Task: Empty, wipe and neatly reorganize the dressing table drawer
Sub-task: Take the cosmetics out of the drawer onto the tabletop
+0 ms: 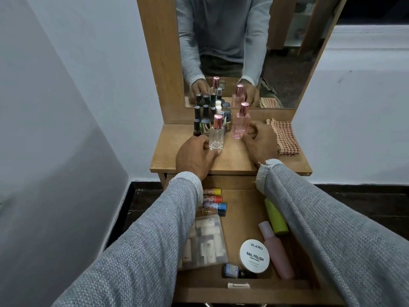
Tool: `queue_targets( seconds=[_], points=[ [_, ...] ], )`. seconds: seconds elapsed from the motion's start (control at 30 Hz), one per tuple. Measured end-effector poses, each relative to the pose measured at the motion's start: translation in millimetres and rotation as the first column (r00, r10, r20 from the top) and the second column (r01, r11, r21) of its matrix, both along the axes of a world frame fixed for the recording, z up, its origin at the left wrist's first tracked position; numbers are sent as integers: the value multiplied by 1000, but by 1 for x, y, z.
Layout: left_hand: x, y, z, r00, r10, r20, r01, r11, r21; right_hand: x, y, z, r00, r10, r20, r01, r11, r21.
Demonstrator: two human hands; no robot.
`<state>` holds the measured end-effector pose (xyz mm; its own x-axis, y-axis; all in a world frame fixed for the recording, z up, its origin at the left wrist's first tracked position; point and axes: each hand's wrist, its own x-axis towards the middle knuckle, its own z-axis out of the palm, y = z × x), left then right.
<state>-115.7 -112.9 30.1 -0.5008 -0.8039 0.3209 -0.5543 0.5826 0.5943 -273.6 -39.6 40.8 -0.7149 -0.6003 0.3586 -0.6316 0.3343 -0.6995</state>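
Observation:
The wooden drawer (239, 291) stands pulled open below the table top (234, 160). On the top, my left hand (195, 157) grips the base of a clear perfume bottle (216, 135) with a rose-gold cap. My right hand (260, 141) pinches a pink perfume bottle (241, 121) by its lower edge. Both bottles stand upright. Inside the drawer lie a white nail polish remover tub (255, 255), a pink bottle (276, 251), a lime-green bottle (275, 216), a clear pouch (204, 242) of small items, several small coloured-cap bottles (215, 201) and a small dark bottle (234, 270).
A cluster of dark nail polish bottles (204, 117) and small jars stands at the back left of the top, beside the clear bottle. A checked cloth (285, 136) lies folded at the right. The mirror (232, 52) rises behind. White walls flank the table.

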Motion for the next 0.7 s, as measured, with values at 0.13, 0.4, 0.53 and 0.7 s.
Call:
queue_targets(
  seconds=[0.13,0.4,0.53,0.7],
  points=[
    [-11,5,1,997,67,26,-67,998,1,2,-5,1,997,-27,79,28,999,-15],
    [-19,7,0,994,102,43,-102,995,-6,7,-7,-2,991,-84,103,93,992,-85],
    [-21,7,1,994,102,47,-102,995,12,13,-4,-3,998,-42,49,46,996,-79],
    [-26,7,2,993,104,57,-106,993,46,13,-7,-1,999,-36,-7,36,999,12]
  ],
)
